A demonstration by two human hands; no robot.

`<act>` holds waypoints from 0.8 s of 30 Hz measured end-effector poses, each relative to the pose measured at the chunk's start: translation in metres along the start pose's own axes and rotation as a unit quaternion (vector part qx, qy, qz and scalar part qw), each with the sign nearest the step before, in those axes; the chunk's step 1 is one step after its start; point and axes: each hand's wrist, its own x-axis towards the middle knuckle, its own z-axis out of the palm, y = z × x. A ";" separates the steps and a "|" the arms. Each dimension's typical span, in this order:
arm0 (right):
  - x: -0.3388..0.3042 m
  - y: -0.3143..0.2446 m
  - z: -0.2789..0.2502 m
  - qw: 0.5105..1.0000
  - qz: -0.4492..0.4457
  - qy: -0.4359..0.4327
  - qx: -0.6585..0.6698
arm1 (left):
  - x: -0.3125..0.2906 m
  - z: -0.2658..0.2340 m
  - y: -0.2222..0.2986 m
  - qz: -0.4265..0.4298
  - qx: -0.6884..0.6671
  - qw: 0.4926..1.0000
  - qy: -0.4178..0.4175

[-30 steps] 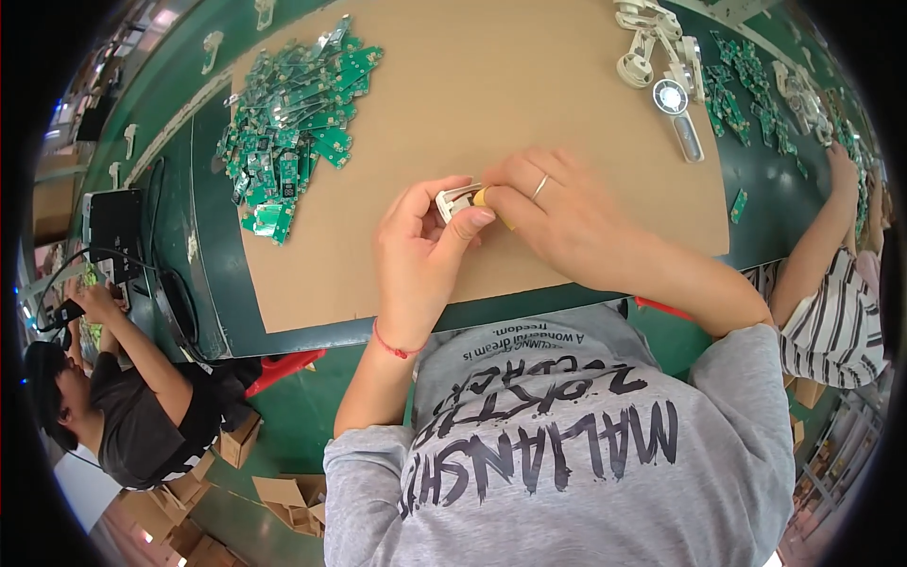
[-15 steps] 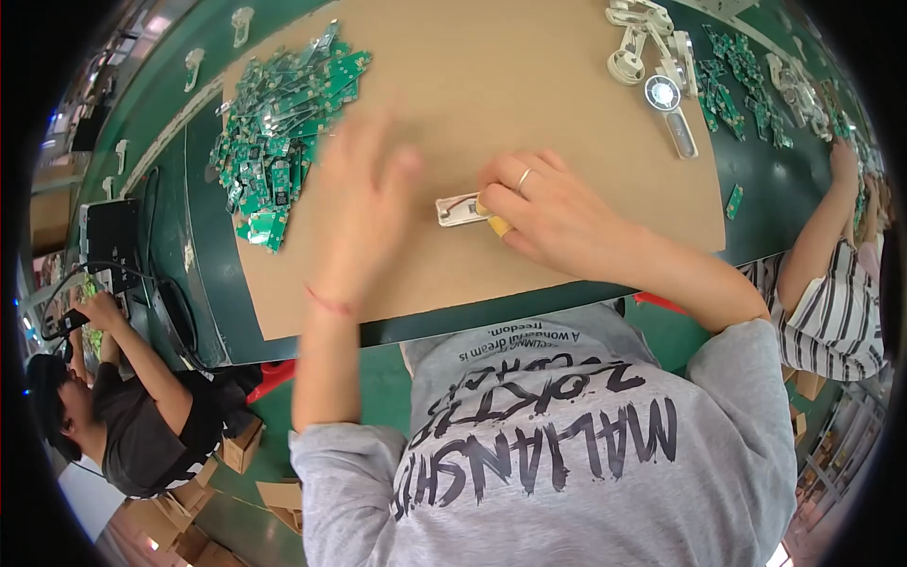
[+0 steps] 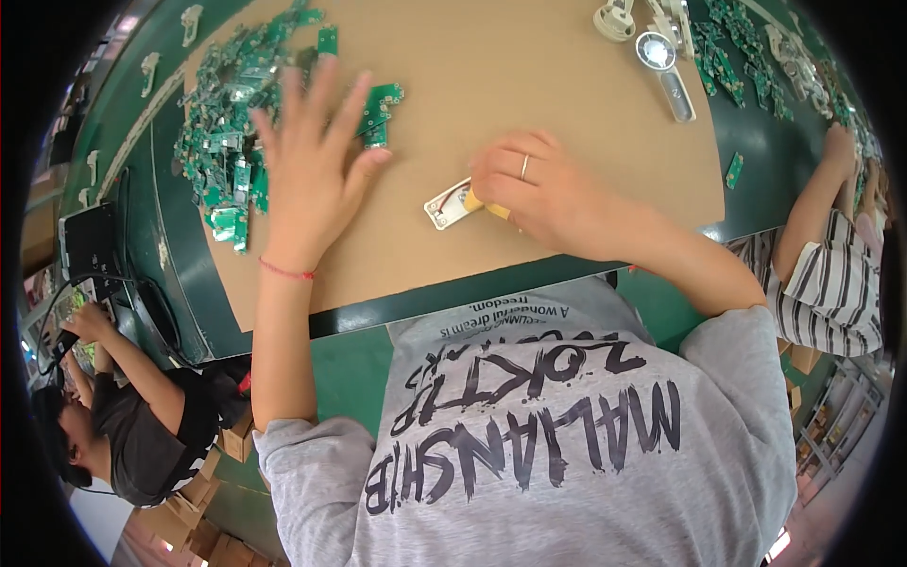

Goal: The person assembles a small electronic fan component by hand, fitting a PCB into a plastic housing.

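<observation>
My left hand (image 3: 316,180) is spread wide at the right side of a pile of green circuit boards (image 3: 222,118). Its fingertips are slightly blurred, and whether they touch the boards I cannot tell. A few boards (image 3: 380,109) lie just right of those fingers, apart from the main heap. On the brown cardboard sheet (image 3: 435,260), my right hand (image 3: 543,194) is closed over one end of a narrow white plastic housing (image 3: 442,214). A dark red wire shows inside the housing, and something yellow covers the fingertips. The hand hides the housing's other end.
At the far right of the cardboard lie white plastic parts (image 3: 619,24) and a grey-white handheld device with a round head (image 3: 656,52). More circuit boards (image 3: 723,71) rest on the green table beyond. A black box with cables (image 3: 90,250) stands left. People sit on both sides.
My left hand has moved left to the board pile, and some boards now lie spread toward the right. The white housing has turned slightly in my right hand, its free end lower.
</observation>
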 end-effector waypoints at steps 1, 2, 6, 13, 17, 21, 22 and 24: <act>-0.001 0.001 -0.001 1.000 0.004 0.006 0.003 | 0.001 -0.008 0.007 -0.014 0.015 0.998 0.057; -0.001 0.001 -0.001 1.000 0.003 0.014 0.007 | -0.006 -0.014 0.014 -0.034 -0.076 0.994 0.064; 0.003 0.001 0.000 0.999 0.004 0.030 0.021 | -0.024 -0.021 0.055 -0.047 -0.225 0.973 -0.014; 0.004 -0.010 0.002 0.991 0.082 0.057 0.093 | -0.018 -0.029 0.084 -0.011 -0.085 0.992 -0.092; 0.007 -0.011 0.007 0.990 0.076 0.095 0.068 | -0.012 -0.030 0.097 0.029 0.042 0.993 -0.107; 0.006 -0.014 0.011 0.988 0.095 0.096 0.073 | -0.014 -0.033 0.095 0.076 0.066 0.983 -0.151; 0.005 -0.013 0.012 0.985 0.112 0.087 0.099 | -0.015 -0.032 0.091 0.086 0.042 0.987 -0.132; 0.004 -0.012 0.011 0.980 0.128 0.083 0.128 | -0.016 -0.032 0.085 0.079 0.001 0.990 -0.113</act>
